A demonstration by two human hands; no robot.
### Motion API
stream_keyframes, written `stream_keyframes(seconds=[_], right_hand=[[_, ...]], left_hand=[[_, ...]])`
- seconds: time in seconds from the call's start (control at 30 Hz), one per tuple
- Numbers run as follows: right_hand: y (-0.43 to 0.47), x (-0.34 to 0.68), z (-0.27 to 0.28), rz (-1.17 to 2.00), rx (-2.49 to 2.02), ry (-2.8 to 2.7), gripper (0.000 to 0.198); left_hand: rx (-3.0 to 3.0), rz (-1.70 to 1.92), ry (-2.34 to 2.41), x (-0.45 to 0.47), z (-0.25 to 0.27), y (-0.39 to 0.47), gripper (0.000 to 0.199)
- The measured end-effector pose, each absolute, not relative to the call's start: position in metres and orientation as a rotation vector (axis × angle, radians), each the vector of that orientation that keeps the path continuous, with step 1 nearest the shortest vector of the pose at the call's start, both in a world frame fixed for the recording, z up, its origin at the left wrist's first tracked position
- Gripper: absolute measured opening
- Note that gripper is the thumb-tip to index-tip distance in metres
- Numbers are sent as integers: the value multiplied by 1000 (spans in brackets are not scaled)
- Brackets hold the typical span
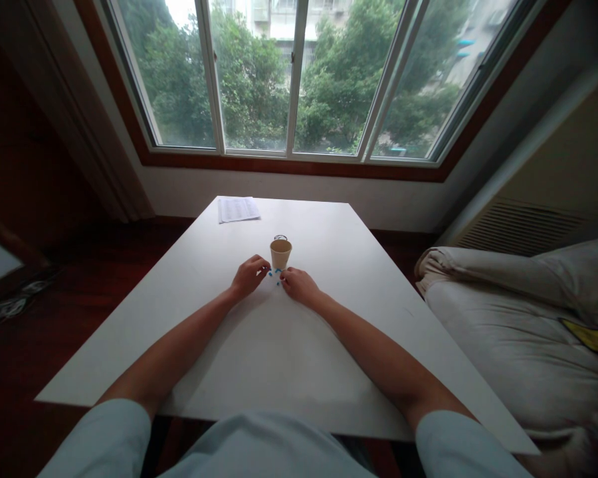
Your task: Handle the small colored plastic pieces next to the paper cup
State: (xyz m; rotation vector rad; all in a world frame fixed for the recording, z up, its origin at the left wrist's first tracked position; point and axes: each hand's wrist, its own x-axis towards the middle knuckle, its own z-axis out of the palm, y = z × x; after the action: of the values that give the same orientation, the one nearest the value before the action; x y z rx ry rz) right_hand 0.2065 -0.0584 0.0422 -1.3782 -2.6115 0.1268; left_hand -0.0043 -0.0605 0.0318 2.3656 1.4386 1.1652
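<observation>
A small brown paper cup [280,253] stands upright near the middle of the white table [194,332]. Just in front of it lie a few tiny blue pieces [278,273], too small to identify. My left hand [249,275] and my right hand [299,285] rest on the table on either side of these pieces, fingertips pinched at them. Whether each hand grips a piece is hard to tell. A small dark object [280,237] lies right behind the cup.
A sheet of printed paper [238,209] lies at the table's far left corner. A bed with a grey blanket [518,312] stands close to the table's right side. Dark wooden floor is on the left, and a window wall lies beyond.
</observation>
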Motion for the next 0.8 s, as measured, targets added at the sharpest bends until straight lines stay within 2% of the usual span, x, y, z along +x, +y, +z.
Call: stream_keyframes(seconds=[0.2,0.37,0.67,0.8], right_hand=[[-62,207,45,113,-1309,-2666,19],[-67,204,47,95,-1364,-2683,25],[-59,208,47,95,-1307,-2586,25],[-47,212,57,80,-1199,-2379,21]], left_hand=[[2288,1398,1458,7,78,-38,15],[2322,1345,1501,24,92,-11,13],[2184,1461,1694,10,59,-25,20],[2167,1079,1862,4,31,-41,13]])
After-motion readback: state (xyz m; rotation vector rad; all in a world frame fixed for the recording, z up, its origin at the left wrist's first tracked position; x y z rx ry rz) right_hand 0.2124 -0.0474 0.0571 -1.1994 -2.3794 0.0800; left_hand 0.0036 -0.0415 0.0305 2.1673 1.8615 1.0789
